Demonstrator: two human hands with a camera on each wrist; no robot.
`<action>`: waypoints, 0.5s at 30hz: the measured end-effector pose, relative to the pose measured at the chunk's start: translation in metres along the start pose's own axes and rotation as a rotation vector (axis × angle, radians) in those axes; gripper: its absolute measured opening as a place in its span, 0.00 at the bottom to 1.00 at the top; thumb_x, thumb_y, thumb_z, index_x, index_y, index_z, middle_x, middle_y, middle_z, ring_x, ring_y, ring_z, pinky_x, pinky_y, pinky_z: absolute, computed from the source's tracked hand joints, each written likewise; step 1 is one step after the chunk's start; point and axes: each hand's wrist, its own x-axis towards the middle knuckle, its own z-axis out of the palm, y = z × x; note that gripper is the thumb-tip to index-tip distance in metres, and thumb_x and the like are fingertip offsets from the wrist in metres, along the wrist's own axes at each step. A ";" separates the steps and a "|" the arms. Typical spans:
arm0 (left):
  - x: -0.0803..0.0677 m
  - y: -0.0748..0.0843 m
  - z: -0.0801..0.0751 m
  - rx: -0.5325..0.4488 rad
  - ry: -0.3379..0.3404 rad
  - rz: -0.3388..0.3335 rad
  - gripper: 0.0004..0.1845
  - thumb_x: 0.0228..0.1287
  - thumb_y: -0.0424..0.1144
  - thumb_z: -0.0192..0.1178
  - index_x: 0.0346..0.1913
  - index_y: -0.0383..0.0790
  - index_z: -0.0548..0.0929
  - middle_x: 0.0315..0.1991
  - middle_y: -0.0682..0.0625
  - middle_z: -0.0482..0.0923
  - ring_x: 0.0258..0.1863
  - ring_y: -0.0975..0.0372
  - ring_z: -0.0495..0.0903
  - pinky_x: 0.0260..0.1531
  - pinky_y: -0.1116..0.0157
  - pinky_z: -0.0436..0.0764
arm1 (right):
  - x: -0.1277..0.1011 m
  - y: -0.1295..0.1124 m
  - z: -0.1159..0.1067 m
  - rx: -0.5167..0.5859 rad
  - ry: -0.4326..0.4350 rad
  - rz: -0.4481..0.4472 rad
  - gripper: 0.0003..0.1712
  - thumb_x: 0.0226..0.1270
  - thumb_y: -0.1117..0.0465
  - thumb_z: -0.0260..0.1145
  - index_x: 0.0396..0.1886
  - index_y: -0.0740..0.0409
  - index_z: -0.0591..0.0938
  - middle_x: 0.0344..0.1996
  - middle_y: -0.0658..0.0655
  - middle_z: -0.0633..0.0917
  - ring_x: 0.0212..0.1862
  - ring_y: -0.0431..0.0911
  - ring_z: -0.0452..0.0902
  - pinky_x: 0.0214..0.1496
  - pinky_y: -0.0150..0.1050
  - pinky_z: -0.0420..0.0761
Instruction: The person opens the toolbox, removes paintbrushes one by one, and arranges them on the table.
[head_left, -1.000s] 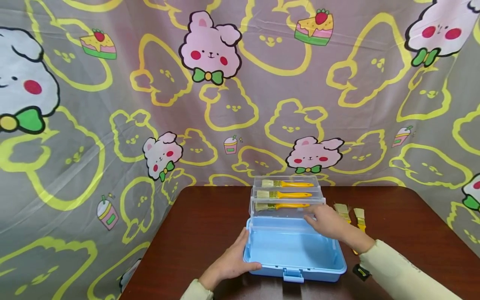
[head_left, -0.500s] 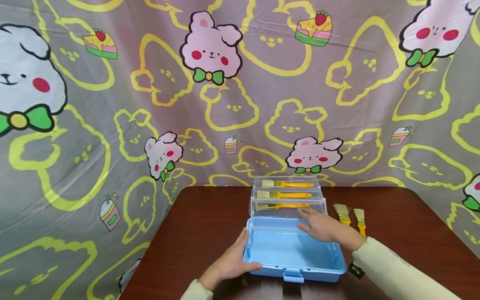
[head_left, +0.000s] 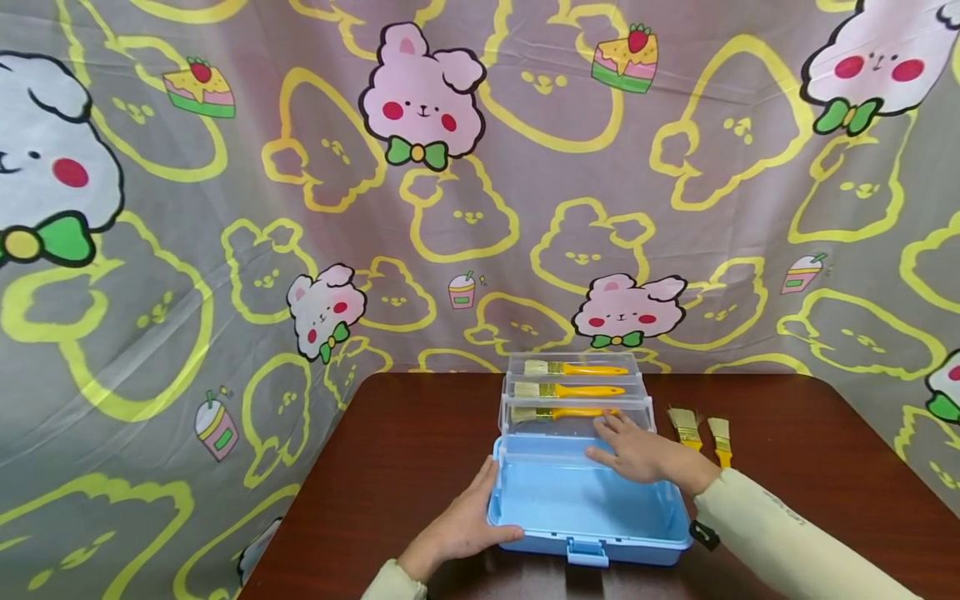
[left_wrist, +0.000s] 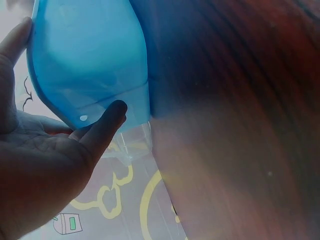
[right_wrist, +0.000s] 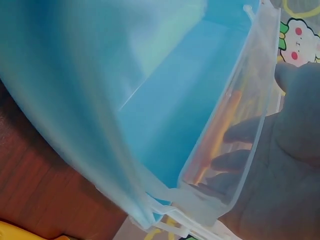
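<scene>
An open blue plastic box [head_left: 615, 546] sits on the dark wooden table [head_left: 405, 450]. Behind it rise three stepped clear trays [head_left: 573, 427], each holding a yellow-handled brush [head_left: 570, 389]. My left hand [head_left: 465, 521] presses against the box's front left corner, fingers fairly straight along the side wall [left_wrist: 85, 60] and thumb by the front rim. My right hand [head_left: 637, 450] lies flat with straight fingers on the nearest tray, whose brush handle [right_wrist: 220, 130] shows through the clear wall [right_wrist: 240, 125].
Two loose yellow-handled brushes [head_left: 684, 425] [head_left: 721, 437] lie on the table right of the trays. A cartoon-print cloth [head_left: 420, 108] hangs behind and to both sides. The table's left edge [head_left: 315, 500] runs close to the left hand.
My right hand has slid a little to the left along the nearest tray. The left hand and the box have stayed in place.
</scene>
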 end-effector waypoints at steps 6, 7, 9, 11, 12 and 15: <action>-0.001 0.000 -0.001 0.015 -0.005 0.004 0.59 0.51 0.62 0.66 0.75 0.37 0.44 0.75 0.42 0.38 0.69 0.47 0.54 0.60 0.45 0.62 | 0.003 -0.002 -0.002 -0.037 -0.025 -0.010 0.46 0.70 0.34 0.46 0.72 0.66 0.58 0.72 0.69 0.51 0.71 0.67 0.40 0.65 0.64 0.51; -0.001 -0.001 -0.001 0.016 -0.006 0.003 0.59 0.51 0.62 0.66 0.75 0.37 0.44 0.75 0.42 0.37 0.69 0.47 0.54 0.60 0.45 0.62 | 0.004 -0.003 -0.003 -0.041 -0.030 -0.012 0.46 0.70 0.34 0.45 0.71 0.67 0.57 0.72 0.69 0.51 0.71 0.67 0.41 0.65 0.63 0.51; -0.001 0.000 -0.001 0.018 -0.004 0.003 0.59 0.51 0.62 0.66 0.75 0.37 0.44 0.75 0.42 0.38 0.69 0.47 0.54 0.60 0.45 0.62 | 0.005 -0.003 -0.004 -0.049 -0.040 -0.015 0.47 0.70 0.34 0.45 0.71 0.68 0.57 0.71 0.70 0.51 0.70 0.67 0.41 0.65 0.63 0.51; -0.001 0.000 -0.001 0.022 0.000 0.006 0.59 0.51 0.62 0.66 0.75 0.37 0.44 0.75 0.42 0.38 0.69 0.48 0.54 0.60 0.45 0.62 | 0.008 -0.003 -0.005 -0.056 -0.049 -0.012 0.47 0.70 0.34 0.45 0.71 0.68 0.57 0.71 0.70 0.52 0.70 0.68 0.42 0.65 0.63 0.51; -0.001 0.000 -0.001 0.023 0.002 0.008 0.59 0.51 0.62 0.66 0.75 0.37 0.44 0.75 0.42 0.38 0.69 0.48 0.54 0.60 0.45 0.62 | 0.009 -0.003 -0.005 -0.059 -0.052 -0.010 0.47 0.70 0.34 0.45 0.71 0.68 0.57 0.71 0.70 0.52 0.70 0.68 0.43 0.65 0.63 0.52; 0.000 0.000 -0.001 0.022 0.002 0.010 0.59 0.51 0.62 0.67 0.75 0.36 0.44 0.75 0.42 0.38 0.69 0.48 0.54 0.60 0.46 0.61 | 0.012 -0.002 -0.006 -0.060 -0.054 -0.004 0.47 0.69 0.33 0.45 0.71 0.68 0.58 0.70 0.71 0.53 0.69 0.69 0.44 0.64 0.64 0.52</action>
